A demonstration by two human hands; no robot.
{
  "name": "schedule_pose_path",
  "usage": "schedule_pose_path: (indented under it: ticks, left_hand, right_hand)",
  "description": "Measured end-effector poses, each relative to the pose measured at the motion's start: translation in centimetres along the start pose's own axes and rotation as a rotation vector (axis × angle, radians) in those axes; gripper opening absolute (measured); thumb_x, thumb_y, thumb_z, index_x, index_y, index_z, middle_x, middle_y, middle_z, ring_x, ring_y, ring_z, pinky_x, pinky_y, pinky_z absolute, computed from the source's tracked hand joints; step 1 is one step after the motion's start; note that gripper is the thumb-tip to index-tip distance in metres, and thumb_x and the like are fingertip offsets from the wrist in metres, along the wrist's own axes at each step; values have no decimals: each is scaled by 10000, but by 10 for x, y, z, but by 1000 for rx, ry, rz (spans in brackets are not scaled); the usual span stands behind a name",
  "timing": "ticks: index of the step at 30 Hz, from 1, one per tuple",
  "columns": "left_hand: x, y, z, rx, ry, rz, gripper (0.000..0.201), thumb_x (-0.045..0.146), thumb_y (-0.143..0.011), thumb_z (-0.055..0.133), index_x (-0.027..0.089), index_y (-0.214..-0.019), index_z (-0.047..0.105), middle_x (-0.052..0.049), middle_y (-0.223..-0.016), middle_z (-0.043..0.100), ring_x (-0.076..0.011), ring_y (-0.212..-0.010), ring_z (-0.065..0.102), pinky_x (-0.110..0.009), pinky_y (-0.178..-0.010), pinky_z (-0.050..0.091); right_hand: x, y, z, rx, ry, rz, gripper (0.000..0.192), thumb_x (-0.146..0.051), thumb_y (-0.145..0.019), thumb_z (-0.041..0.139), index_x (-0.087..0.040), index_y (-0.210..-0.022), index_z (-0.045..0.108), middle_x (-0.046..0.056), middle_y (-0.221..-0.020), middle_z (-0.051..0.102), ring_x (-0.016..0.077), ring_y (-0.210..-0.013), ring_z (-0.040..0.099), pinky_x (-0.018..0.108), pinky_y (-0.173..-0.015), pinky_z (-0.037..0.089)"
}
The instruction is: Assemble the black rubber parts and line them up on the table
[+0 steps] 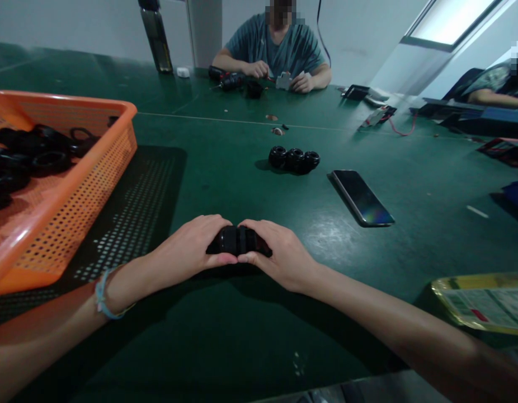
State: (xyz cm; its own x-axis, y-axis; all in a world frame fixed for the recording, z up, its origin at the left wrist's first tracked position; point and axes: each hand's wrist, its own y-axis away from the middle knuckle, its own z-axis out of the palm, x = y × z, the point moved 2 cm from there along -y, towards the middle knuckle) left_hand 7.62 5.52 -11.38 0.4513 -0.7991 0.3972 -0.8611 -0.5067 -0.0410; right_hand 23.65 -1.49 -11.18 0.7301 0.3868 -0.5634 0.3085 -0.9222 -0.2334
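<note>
Between my hands, low over the green table (200, 347), is a black ribbed cylindrical part (238, 240) lying sideways. My left hand (202, 240) is closed round its left end, with the thumb below and fingers above. On the right end, my right hand (279, 246) grips in the same way, and the thumb tips nearly meet. Whether it is one piece or two pressed together I cannot tell. Beyond the hands a cluster of glossy black round parts (295, 159) sits on the table.
An orange basket (116, 134) of black parts stands at left. A smartphone (362, 198) lies to the right, and a yellow-edged package (485, 302) at the near right. Across the table a person (279, 50) handles a small part near a power drill (229, 79). A bottle (156, 39) stands behind.
</note>
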Motion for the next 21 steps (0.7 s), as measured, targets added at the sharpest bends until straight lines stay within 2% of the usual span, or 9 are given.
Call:
schedule_pose_path:
  ticks: [7,21]
  left_hand:
    - [2,1,0,7,-68,-1,413,515,-801,560,147,-987,535,-53,-892,596,-197,-794,573,-284,-690,441]
    - [6,1,-1,21,-116,7,405,445,-761,649,122,-979,539,-58,-873,587,-204,-789,561,-290,-686,444]
  right_hand:
    - [-3,0,0,-21,-15,62,245,-295,-820,596,-140,-1004,554,35,-806,617,145,-710,553,265,-613,418]
    - [-7,-1,-2,-62,-71,152,198,-246,-815,596,-138,-978,565,21,-781,598,133,-683,533,251,-596,392]
